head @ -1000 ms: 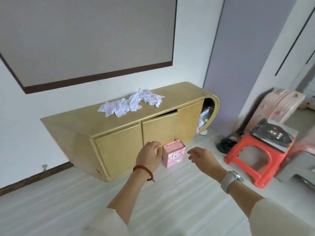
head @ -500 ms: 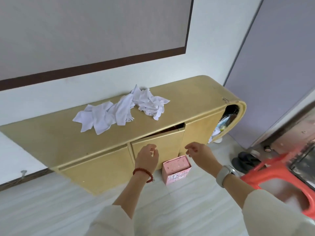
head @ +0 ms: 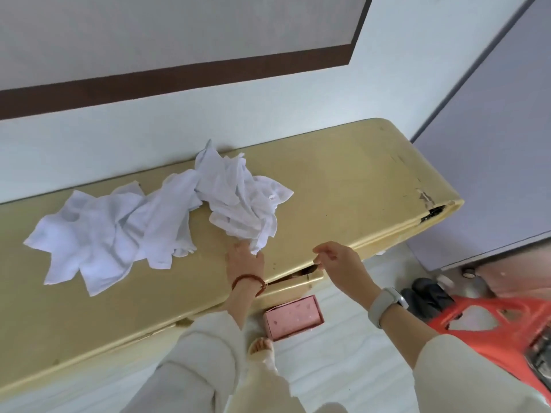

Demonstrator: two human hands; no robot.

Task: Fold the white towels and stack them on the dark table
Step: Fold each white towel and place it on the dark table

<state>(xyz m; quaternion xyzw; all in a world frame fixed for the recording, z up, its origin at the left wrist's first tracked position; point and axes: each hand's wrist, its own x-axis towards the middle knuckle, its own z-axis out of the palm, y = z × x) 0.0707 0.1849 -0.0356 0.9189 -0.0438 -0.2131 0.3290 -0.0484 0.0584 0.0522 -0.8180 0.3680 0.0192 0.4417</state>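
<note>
The left hand (head: 244, 259) pinches the lower corner of a crumpled white towel (head: 241, 201), its grip grasping the cloth near the front edge of the yellow cabinet's worktop (head: 343, 180). The right hand (head: 335, 259) hovers just beside it over that front edge, fingers loosely curled and holding nothing. More white towels (head: 113, 231) lie rumpled in a row across the worktop toward its left end. A pink box (head: 293, 320) sits on the floor below, an orange stool (head: 501, 323) to the right.
</note>
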